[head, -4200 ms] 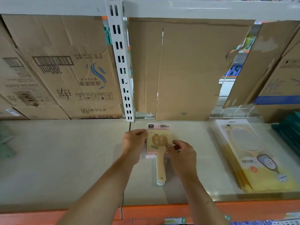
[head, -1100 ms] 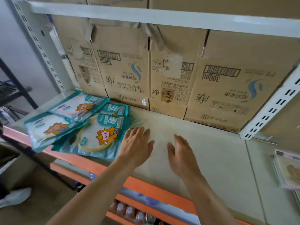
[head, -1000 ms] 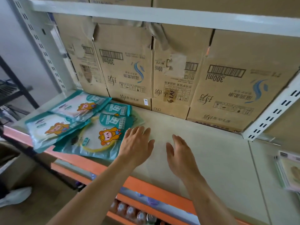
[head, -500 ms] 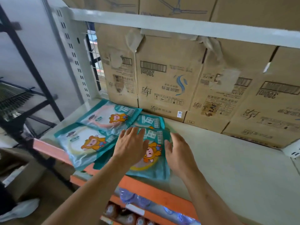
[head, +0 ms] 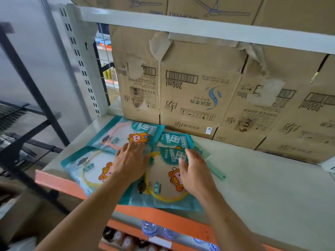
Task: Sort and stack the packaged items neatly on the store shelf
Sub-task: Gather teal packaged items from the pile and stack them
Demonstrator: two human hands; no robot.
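Several teal plastic packets with a cartoon figure lie overlapping at the left end of the beige shelf (head: 262, 183). One packet with a pink ring (head: 117, 134) lies at the back left. A packet with a yellow ring (head: 87, 169) lies at the front left, over the orange shelf edge. A third packet (head: 163, 189) lies in front of centre, on top of another one (head: 174, 139). My left hand (head: 129, 163) hovers flat over the seam between the packets, fingers straight. My right hand (head: 194, 172) is spread over the third packet. Neither hand holds anything.
Cardboard boxes (head: 190, 91) marked 300ml line the back of the shelf. A white slotted upright (head: 81, 64) stands at the left. The orange shelf edge (head: 163, 218) runs along the front, with bottles (head: 148, 230) on the level below. A dark metal rack (head: 27, 109) stands further left.
The view swung left from the wooden paddle packs to the teal packets. Both hands travelled left along the shelf and are now over the packets.
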